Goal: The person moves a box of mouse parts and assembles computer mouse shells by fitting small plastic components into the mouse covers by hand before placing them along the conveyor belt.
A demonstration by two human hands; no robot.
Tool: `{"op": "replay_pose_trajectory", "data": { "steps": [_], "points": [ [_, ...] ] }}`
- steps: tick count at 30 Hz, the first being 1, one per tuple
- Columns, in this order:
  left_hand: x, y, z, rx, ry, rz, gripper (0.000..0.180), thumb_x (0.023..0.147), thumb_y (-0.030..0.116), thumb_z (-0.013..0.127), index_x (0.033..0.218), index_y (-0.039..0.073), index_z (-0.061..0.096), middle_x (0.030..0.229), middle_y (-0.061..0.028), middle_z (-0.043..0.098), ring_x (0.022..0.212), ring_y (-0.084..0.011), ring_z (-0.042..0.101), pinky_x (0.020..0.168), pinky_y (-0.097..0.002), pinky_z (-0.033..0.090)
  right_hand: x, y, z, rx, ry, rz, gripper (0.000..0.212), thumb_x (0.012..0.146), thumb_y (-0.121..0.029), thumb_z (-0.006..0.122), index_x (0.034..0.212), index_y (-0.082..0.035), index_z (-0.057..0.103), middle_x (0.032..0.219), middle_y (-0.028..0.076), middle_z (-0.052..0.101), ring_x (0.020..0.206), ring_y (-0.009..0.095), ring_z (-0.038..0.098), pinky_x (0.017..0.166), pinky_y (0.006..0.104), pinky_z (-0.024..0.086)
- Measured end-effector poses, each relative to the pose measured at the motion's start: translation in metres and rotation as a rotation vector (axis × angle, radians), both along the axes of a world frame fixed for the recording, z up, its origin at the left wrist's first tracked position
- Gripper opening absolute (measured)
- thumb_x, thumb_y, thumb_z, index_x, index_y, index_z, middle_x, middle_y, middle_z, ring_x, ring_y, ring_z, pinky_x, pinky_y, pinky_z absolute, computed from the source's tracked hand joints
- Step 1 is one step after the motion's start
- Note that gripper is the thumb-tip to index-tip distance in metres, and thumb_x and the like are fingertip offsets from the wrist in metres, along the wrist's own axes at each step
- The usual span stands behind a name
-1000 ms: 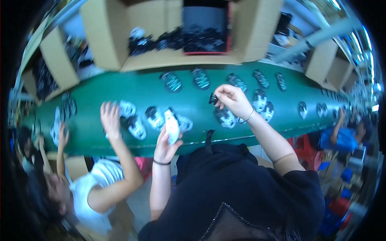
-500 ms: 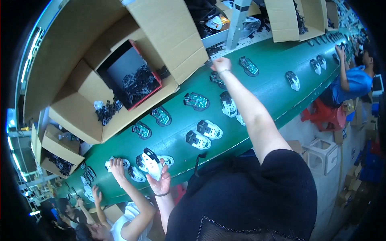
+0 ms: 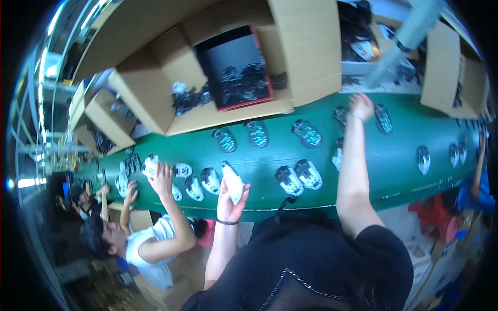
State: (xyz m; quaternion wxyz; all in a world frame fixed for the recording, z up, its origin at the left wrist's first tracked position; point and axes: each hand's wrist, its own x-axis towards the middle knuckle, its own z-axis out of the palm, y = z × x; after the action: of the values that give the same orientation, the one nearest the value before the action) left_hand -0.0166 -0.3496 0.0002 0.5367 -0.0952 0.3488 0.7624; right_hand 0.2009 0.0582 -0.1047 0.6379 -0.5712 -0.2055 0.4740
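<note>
My left hand (image 3: 228,210) is closed round a white computer mouse (image 3: 233,185), which is tilted up with its smooth pale side showing, above the near edge of the green belt. Stretched out to the belt's far edge, my right hand (image 3: 362,107) has its fingers bent together; whatever may be in them is too small to make out. An open mouse base with a green circuit board (image 3: 383,119) lies just right of that hand, and another base (image 3: 340,115) lies just left of it. Below my right forearm, a white mouse (image 3: 339,154) is partly hidden.
Across the green belt (image 3: 249,179) lie several circuit-board bases (image 3: 306,133) and white mice (image 3: 308,174). Behind it stands a large carton (image 3: 311,62) with a black box (image 3: 228,57) of small black parts. A grey post (image 3: 402,46) rises near my right hand. A co-worker's hand (image 3: 161,178) works at left.
The whole view has swung, so the belt and boxes sit farther right. My left hand has tilted its mouse, turning the black-and-white face away. My right hand stays at the far edge.
</note>
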Motion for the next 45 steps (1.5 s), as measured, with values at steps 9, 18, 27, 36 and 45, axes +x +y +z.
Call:
{"op": "replay_pose_trajectory", "data": {
  "steps": [9,18,27,36,45],
  "points": [
    [-0.037,-0.023,-0.001,-0.158,0.197,0.121,0.042,0.085,0.012,0.057,0.123,0.022,0.041,0.111,-0.0068,0.055,0.092,-0.0238,0.06,0.067,-0.033,0.054,-0.196,-0.098,0.103,0.854,-0.908,1.003,0.013,0.076,0.0,0.056,0.087,-0.002,0.062,0.081,0.012,0.062,0.079,0.026,0.061,0.071,0.0337,0.048],
    [-0.075,-0.062,-0.009,0.115,-0.076,0.155,0.039,0.086,0.041,0.056,0.113,0.012,0.051,0.098,-0.007,0.06,0.081,-0.0163,0.058,0.058,-0.0269,0.05,-0.302,-0.048,0.093,0.764,-1.522,1.145,0.021,0.07,-0.018,0.067,0.085,-0.004,0.067,0.089,0.018,0.063,0.087,0.033,0.061,0.078,0.0376,0.05],
    [-0.087,-0.033,-0.007,0.241,-0.075,-0.021,0.04,0.087,0.039,0.054,0.12,0.017,0.048,0.107,-0.0086,0.059,0.087,-0.0173,0.059,0.061,-0.0268,0.05,-0.262,-0.068,0.122,0.078,0.001,1.381,0.025,0.087,0.001,0.048,0.112,0.003,0.052,0.091,0.012,0.062,0.071,0.018,0.062,0.058,0.0223,0.051],
    [-0.072,0.005,0.012,0.22,0.08,-0.01,0.041,0.089,0.031,0.052,0.126,0.018,0.038,0.109,0.0003,0.055,0.091,-0.0091,0.057,0.055,-0.0229,0.043,-0.198,-0.251,0.196,0.191,-0.165,1.628,0.029,0.077,0.002,0.061,0.106,-0.001,0.062,0.083,0.001,0.062,0.066,0.004,0.055,0.057,0.0157,0.043],
    [-0.055,-0.017,0.029,0.169,0.288,0.086,0.06,0.08,0.017,0.065,0.129,0.009,0.031,0.118,-0.0062,0.048,0.107,-0.0159,0.051,0.089,-0.0303,0.042,-0.2,-0.3,0.194,0.62,-0.673,1.51,0.028,0.071,0.0,0.064,0.099,-0.004,0.065,0.075,0.003,0.055,0.062,0.007,0.053,0.056,0.0189,0.045]
  ]
}}
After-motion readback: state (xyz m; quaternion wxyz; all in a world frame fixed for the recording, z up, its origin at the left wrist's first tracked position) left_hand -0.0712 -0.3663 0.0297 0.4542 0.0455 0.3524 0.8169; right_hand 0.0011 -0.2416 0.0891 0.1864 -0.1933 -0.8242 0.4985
